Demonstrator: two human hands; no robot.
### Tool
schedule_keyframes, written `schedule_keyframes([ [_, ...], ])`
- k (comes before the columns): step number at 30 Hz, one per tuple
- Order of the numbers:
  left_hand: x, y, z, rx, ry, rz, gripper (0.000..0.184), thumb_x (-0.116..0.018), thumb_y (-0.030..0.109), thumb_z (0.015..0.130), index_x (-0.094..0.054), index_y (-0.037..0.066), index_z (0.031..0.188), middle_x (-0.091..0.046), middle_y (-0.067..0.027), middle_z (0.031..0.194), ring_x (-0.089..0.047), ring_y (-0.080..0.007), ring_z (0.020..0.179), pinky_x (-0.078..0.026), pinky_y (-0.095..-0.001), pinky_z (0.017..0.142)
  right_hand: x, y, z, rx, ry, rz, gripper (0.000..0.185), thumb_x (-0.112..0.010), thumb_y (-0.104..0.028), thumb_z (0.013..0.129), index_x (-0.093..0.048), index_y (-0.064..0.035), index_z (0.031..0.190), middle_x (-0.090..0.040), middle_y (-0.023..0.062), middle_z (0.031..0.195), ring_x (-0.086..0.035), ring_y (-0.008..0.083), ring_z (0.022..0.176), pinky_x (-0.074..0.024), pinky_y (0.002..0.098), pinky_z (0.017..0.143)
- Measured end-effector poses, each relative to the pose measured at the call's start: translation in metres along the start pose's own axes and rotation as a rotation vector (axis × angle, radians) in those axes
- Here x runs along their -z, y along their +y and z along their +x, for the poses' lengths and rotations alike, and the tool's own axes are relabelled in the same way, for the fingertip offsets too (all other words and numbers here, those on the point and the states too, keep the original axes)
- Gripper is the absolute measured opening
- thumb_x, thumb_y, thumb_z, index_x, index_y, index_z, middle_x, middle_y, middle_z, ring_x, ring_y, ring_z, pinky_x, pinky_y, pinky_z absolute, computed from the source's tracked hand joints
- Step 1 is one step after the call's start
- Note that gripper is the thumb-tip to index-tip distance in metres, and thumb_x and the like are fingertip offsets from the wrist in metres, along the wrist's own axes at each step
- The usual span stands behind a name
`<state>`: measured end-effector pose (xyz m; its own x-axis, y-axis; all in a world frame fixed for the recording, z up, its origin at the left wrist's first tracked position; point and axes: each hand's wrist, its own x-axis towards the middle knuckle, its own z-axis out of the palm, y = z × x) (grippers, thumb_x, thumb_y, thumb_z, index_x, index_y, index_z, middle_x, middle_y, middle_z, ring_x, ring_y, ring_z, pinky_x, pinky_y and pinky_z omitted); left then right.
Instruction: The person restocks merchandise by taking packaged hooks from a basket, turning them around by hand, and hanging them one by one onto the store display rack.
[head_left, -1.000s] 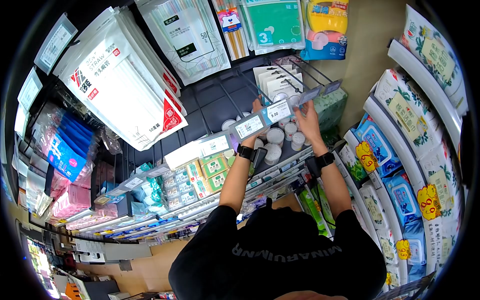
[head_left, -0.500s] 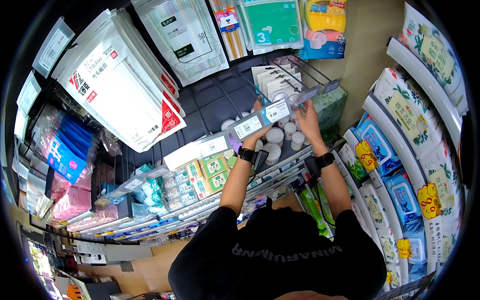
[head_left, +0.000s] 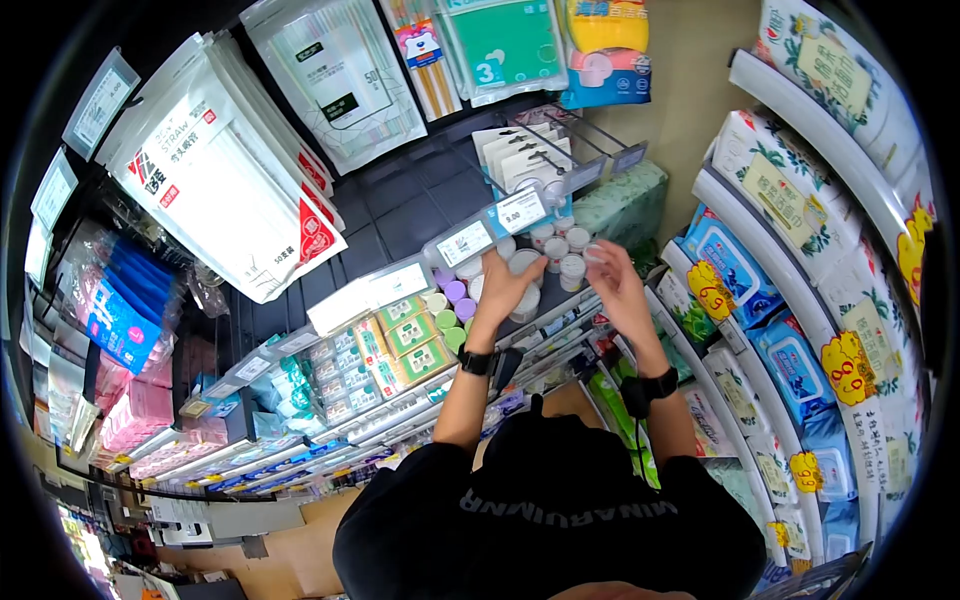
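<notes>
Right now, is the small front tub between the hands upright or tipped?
The tub stands upright: its white lid faces up, its side shows below.

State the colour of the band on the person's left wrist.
The wristband is black; it shows best in the head view.

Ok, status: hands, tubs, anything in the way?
Left hand at white-lidded tubs, grip unclear. Right hand alongside, grip unclear. Price-tag rail partly blocks view.

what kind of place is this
Most likely a shop aisle, perhaps a small supermarket: price labels line the shelf edges, packs of straws hang in rows from hooks, and yellow price tags stand out by the wipes packs on the right.
</notes>
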<state>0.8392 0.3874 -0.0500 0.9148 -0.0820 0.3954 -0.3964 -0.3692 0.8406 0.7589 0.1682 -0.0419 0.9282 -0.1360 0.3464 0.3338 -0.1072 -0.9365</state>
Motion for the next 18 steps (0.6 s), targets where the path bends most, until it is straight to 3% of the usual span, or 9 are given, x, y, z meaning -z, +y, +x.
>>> schedule_keyframes([
  [3,-0.002,0.019,-0.045,0.071,-0.055,-0.092,0.091,-0.083,0.033,0.085,-0.033,-0.007,0.15,-0.042,-0.0289,0.149,-0.045,-0.0384,0.138,-0.037,-0.0428,0.115,0.013,-0.032,-0.039,-0.068,-0.057,0.054,0.047,-0.063,-0.006,0.1,-0.045,-0.0033,0.144,-0.065,0.0122,0.131,-0.064,0.0175,0.114,-0.05,0.0306,0.095],
  [9,-0.01,0.095,-0.121,0.087,-0.299,-0.371,0.06,-0.073,0.019,0.096,-0.045,0.005,0.147,-0.053,-0.014,0.148,-0.05,-0.025,0.137,-0.041,-0.0393,0.111,0.045,-0.096,-0.113,-0.129,-0.047,0.045,0.046,-0.06,-0.006,0.101,-0.046,-0.0043,0.145,-0.066,0.0126,0.13,-0.065,0.0209,0.115,-0.0498,0.0349,0.099],
  [18,-0.06,0.156,-0.204,0.059,-0.539,-0.544,0.05,-0.07,0.016,0.097,-0.052,0.007,0.143,-0.059,-0.0114,0.141,-0.056,-0.0235,0.132,-0.046,-0.0368,0.105,0.102,-0.144,-0.243,-0.137,0.198,0.034,0.045,-0.058,-0.004,0.101,-0.046,-0.0012,0.144,-0.066,0.0136,0.128,-0.065,0.0216,0.114,-0.049,0.0353,0.101],
])
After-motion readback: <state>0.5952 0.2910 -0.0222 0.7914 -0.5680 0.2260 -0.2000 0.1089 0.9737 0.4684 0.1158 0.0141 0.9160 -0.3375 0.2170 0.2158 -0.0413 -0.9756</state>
